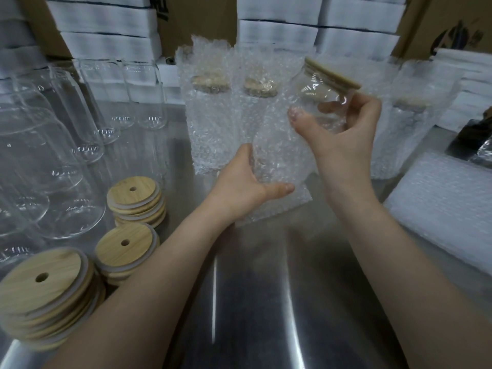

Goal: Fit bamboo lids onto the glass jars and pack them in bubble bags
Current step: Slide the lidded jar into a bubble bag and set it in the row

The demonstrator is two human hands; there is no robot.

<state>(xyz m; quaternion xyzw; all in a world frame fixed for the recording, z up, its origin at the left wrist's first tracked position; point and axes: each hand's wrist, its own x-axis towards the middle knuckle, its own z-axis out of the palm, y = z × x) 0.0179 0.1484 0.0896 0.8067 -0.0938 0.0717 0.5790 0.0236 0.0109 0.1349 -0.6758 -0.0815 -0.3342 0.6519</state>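
Glass jar (320,102) tilts into bubble bag (279,161) mouth.

Shiny steel table (253,302), stacked white boxes (106,22), brown cardboard (198,17) behind

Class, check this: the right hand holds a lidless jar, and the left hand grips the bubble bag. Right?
No: the head view shows a bamboo lid on the jar in the right hand. The left hand does grip the bubble bag.

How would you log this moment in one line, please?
step: bagging | right hand: grips lidded jar | left hand: holds bubble bag | jar: tilted at bag mouth
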